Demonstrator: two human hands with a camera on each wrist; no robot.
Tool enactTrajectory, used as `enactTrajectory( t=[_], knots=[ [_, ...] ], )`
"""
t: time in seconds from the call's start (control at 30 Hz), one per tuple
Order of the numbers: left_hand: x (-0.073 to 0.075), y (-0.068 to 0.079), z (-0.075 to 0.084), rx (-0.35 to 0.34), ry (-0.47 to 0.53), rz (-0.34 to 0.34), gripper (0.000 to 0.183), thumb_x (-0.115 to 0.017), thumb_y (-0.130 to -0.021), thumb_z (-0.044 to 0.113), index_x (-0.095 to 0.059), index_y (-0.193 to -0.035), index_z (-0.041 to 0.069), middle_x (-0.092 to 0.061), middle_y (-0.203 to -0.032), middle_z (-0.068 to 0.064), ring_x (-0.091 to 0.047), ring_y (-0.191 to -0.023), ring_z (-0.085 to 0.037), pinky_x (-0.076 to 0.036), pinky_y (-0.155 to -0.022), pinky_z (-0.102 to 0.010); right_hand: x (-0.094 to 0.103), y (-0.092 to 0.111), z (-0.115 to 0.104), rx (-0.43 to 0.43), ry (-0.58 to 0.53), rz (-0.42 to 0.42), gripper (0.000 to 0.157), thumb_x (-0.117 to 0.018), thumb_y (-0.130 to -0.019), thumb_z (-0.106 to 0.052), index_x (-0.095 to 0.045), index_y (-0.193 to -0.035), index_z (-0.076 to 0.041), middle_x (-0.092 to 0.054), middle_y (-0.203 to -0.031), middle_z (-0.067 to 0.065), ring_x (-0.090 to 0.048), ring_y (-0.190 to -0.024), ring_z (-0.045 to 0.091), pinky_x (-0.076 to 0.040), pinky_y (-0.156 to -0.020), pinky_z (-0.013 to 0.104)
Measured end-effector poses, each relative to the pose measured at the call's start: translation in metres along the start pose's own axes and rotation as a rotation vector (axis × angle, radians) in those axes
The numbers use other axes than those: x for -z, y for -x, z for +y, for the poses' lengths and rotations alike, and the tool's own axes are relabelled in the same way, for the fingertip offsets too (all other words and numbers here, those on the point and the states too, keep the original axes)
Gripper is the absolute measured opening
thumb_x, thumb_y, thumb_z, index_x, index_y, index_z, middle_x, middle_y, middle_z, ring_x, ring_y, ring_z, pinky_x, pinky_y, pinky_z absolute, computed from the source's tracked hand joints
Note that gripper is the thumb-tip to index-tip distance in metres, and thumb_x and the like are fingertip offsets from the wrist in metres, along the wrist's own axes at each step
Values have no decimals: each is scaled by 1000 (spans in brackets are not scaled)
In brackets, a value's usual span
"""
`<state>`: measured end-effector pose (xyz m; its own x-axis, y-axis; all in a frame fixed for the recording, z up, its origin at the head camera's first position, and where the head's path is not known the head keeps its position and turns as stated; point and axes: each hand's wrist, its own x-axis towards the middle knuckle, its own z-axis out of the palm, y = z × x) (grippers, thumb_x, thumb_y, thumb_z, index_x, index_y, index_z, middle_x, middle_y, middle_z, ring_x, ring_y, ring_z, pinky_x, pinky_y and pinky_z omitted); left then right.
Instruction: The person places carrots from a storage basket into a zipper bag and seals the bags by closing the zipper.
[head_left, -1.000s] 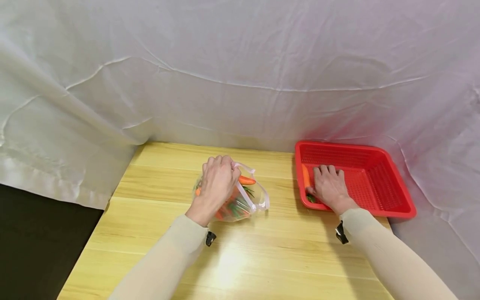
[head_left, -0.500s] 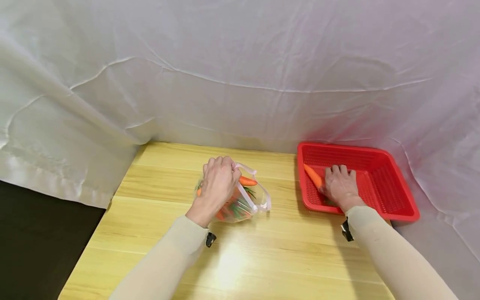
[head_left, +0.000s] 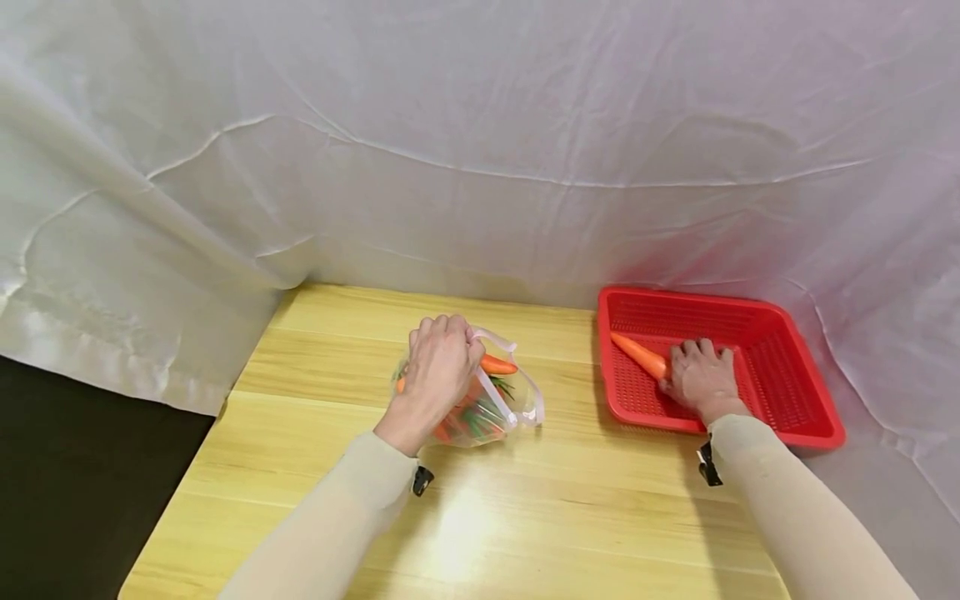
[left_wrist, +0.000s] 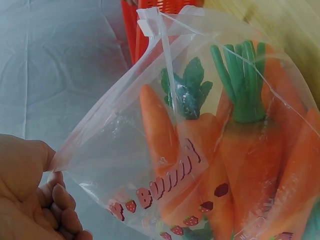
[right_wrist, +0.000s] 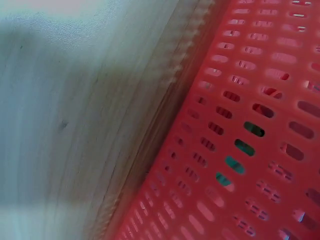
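Note:
In the head view my left hand (head_left: 437,367) pinches the rim of a clear zip bag (left_wrist: 125,160) between thumb and fingers. Through its printed plastic show several orange carrots (left_wrist: 250,170) with green tops. One carrot tip (head_left: 497,365) shows near the bag's mouth, which gapes to the right. Inside the red basket (head_left: 813,392), my right hand (head_left: 702,379) holds a single carrot (head_left: 641,354) by its thick end. That carrot's tip points to the far left corner. Its green top is covered by the hand from above, but green shows through the basket's slots in the right wrist view.
Both the bag and the basket rest on a light wooden table (head_left: 570,508). Pale cloth (head_left: 525,225) hangs behind the table and along its sides. A dark area (head_left: 82,475) lies beyond the left edge.
My right hand has shifted right inside the basket, and the carrot has swung from along the left wall to a slant. The left hand stays on the bag.

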<state>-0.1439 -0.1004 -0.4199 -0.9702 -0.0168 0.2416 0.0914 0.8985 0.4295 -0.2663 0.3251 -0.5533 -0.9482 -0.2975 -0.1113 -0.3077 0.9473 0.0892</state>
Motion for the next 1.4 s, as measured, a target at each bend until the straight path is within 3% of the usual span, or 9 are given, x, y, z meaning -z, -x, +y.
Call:
enactTrajectory(
  t=[0.17,0.37,0.67,0.93,1.4],
  knots=[
    [0,0,0,-1,0,8,13,-59,-100,19,-61,-89,11,-56,-82,-3,-50,-84,-27,-38,-78,-38,-1,0,0,13,-3,2,54,-69,-93,-37,-61,-130,1,-54,-136,29,-38,-130,56,-30,-100,78],
    [0,1,-1,-4,-6,12,14,-59,-100,19,-61,-89,11,-56,-82,-3,-49,-83,-27,-38,-78,-38,0,1,0,5,-60,44,54,-72,-92,-32,-53,-127,3,-52,-135,32,-36,-131,58,-28,-102,79],
    [2,0,-1,8,-5,-4,13,-58,-100,19,-63,-94,9,-58,-85,-4,-50,-85,-27,-38,-79,-38,14,10,7,32,-50,191,52,-77,-87,-30,-51,-117,2,-55,-119,30,-42,-120,56,-30,-99,74],
    [2,0,0,-9,-14,12,12,-59,-100,18,-64,-95,8,-59,-85,-5,-50,-84,-27,-40,-80,-39,30,26,16,40,-21,271,46,-77,-87,-29,-49,-108,1,-53,-105,25,-44,-111,53,-34,-92,70],
    [3,-2,-1,-8,-15,11,13,-59,-100,18,-64,-94,9,-59,-84,-4,-50,-84,-27,-40,-80,-40,52,43,9,95,-23,438,36,-72,-84,-25,-46,-94,-3,-50,-88,19,-46,-97,49,-35,-82,63]
  ],
)
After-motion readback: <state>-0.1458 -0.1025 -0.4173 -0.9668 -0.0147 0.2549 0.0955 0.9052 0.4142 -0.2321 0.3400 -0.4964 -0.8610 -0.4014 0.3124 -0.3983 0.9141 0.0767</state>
